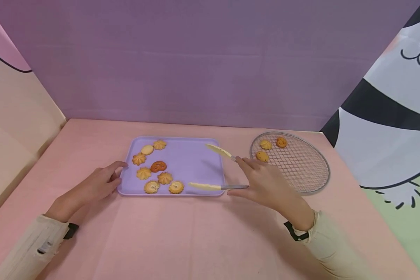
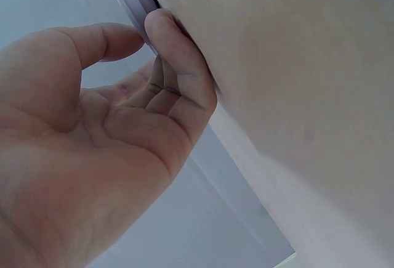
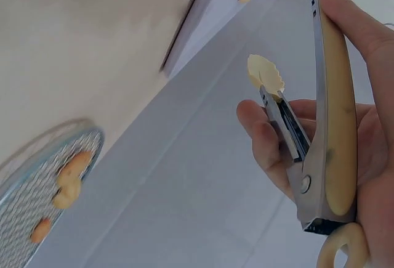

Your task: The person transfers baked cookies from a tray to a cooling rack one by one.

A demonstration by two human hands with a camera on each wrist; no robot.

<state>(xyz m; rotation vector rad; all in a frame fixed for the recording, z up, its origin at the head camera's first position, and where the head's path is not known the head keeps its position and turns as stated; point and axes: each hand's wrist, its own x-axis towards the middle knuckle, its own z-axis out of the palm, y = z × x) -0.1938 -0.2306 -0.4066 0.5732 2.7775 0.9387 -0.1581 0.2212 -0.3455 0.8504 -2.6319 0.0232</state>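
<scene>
A lilac tray (image 1: 196, 155) carries several cookies of different shapes, among them a brown pretzel-shaped cookie (image 1: 158, 166) and a round pale one (image 1: 147, 149). My left hand (image 1: 99, 181) holds the tray's left edge; the left wrist view shows the rim (image 2: 132, 3) between thumb and fingertip. In my right hand (image 1: 269, 184) is a pair of tongs (image 3: 335, 108) with cream tips and metal arms. The tongs' arms stand wide apart, with nothing between them. Both tips (image 1: 204, 186) reach over the right part of the tray, right of the cookies.
Right of the tray lies a round wire cooling rack (image 1: 306, 163) with three cookies, among them a flower-shaped one (image 1: 265, 144), partly behind my right hand. A pink cloth (image 1: 168, 237) covers the table. A purple wall (image 1: 196, 77) rises at the back, and a panda print (image 1: 388, 136) at the right.
</scene>
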